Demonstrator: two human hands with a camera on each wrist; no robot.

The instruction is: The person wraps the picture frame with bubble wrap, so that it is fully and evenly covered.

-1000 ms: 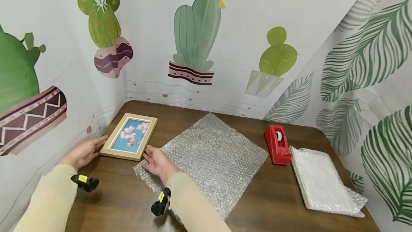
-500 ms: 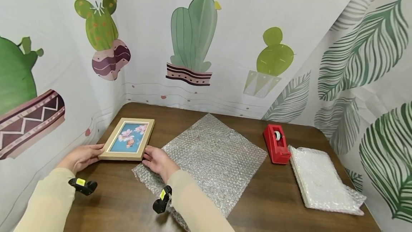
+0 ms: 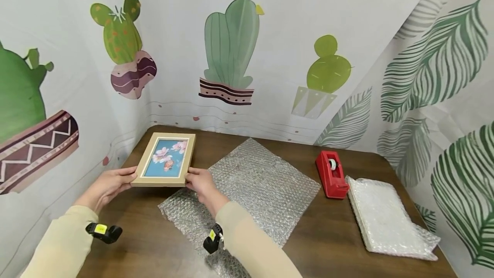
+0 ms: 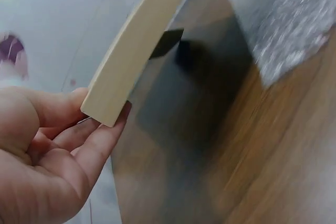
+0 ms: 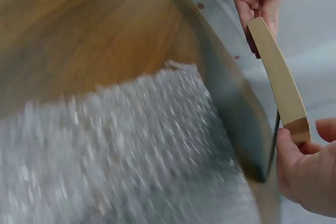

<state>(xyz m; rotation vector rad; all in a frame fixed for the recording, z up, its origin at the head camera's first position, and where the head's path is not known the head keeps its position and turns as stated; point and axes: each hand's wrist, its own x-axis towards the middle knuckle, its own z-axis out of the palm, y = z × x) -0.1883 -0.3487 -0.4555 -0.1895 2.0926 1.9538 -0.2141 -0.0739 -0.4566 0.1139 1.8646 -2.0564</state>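
Observation:
A light wooden picture frame (image 3: pixel 189 153) with pink blossoms on blue is held up off the table by both hands. At its near left corner the left hand (image 3: pixel 112 185) pinches the edge, thumb on top and fingers beneath, as the left wrist view shows on the frame's side (image 4: pixel 131 51). My right hand (image 3: pixel 204 185) grips the near right corner; the right wrist view has its fingers on the frame's edge (image 5: pixel 281 77). A dark stand juts from the frame's back (image 4: pixel 168 43). To the right lies a flat sheet of bubble wrap (image 3: pixel 262 183), partly under the right forearm.
A red tape dispenser (image 3: pixel 332 175) stands right of the bubble wrap. Beyond it, a bubble-wrapped flat package (image 3: pixel 386 218) lies near the right edge of the brown table (image 3: pixel 320 231). A curtain printed with cacti (image 3: pixel 285 46) hangs behind the table.
Both hands have lifted the picture frame off the table and carried it rightward, nearer the bubble wrap. The bubble wrap, tape dispenser and package stay put.

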